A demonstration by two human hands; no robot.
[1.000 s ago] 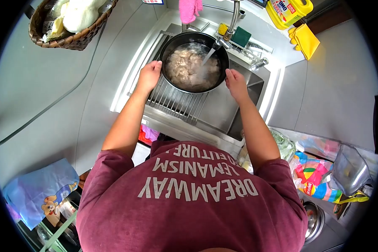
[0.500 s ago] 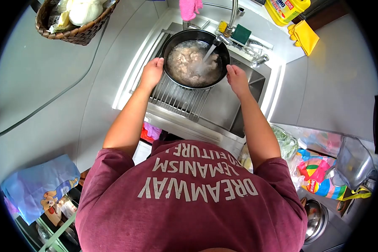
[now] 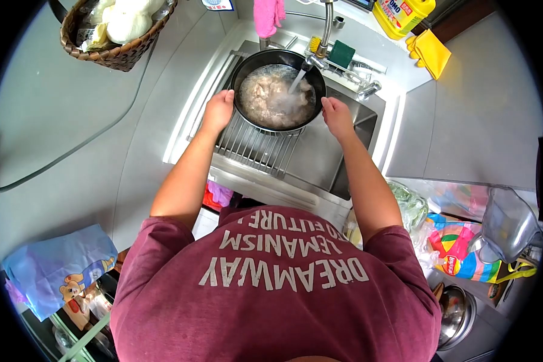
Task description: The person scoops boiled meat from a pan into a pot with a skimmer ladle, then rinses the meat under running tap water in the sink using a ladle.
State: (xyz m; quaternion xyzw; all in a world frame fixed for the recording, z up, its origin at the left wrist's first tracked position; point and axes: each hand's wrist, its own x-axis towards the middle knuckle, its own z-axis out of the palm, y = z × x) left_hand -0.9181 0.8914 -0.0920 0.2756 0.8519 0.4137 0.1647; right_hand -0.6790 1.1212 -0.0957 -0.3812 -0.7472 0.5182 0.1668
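Note:
A black pot (image 3: 241, 114) sits over the rack in the sink, holding pale chunks of what looks like meat (image 3: 274, 96) in cloudy water. Water streams into it from the faucet (image 3: 315, 59). My left hand (image 3: 219, 110) is closed on the pot's left side, thumb uppermost. On the opposite side, my right hand (image 3: 337, 116) grips the rim or handle. Both handles are mostly covered by my fingers. Beneath the pot lies a metal roll-up rack (image 3: 256, 151) across the left part of the steel sink (image 3: 320, 154).
A green scouring pad (image 3: 342, 54) and a yellow brush (image 3: 315, 44) stand behind the faucet. Pink cloth (image 3: 268, 18) hangs at the back. Yellow gloves (image 3: 431, 53) and a detergent jug (image 3: 402, 17) are at right. A wicker basket (image 3: 117, 55) holds white vegetables on the left.
My view has shifted slightly, so the sink and counter items appear a little displaced. Both hands keep their hold on the pot, and the water still runs.

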